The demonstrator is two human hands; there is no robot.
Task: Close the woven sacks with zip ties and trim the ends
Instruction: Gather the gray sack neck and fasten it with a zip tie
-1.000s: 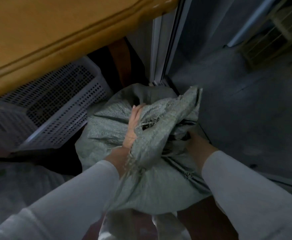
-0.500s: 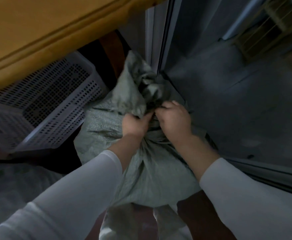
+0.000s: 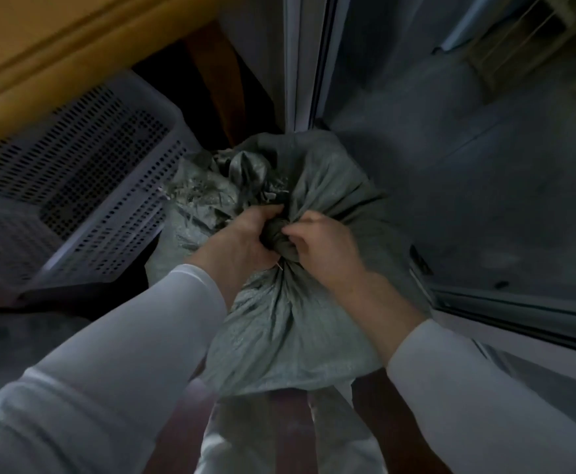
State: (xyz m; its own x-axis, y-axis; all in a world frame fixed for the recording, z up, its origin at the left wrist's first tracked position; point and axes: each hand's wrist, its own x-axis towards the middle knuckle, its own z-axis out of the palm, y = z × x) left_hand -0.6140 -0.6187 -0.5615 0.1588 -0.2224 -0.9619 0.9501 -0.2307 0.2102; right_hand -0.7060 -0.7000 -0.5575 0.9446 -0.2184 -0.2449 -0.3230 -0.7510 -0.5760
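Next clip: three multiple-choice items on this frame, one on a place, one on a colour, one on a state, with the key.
1. The basket lies where from the sack?
A) to its left
B) to its right
C) on top of it
2. The sleeves are:
A) red
B) white
C) black
3. The sack's neck is:
A) spread wide open
B) gathered and gripped by both hands
C) cut off
Key: 1 A, the basket sits left of the sack; 2 B, both sleeves show white; 3 B, the left hand and right hand clutch the bunched neck.
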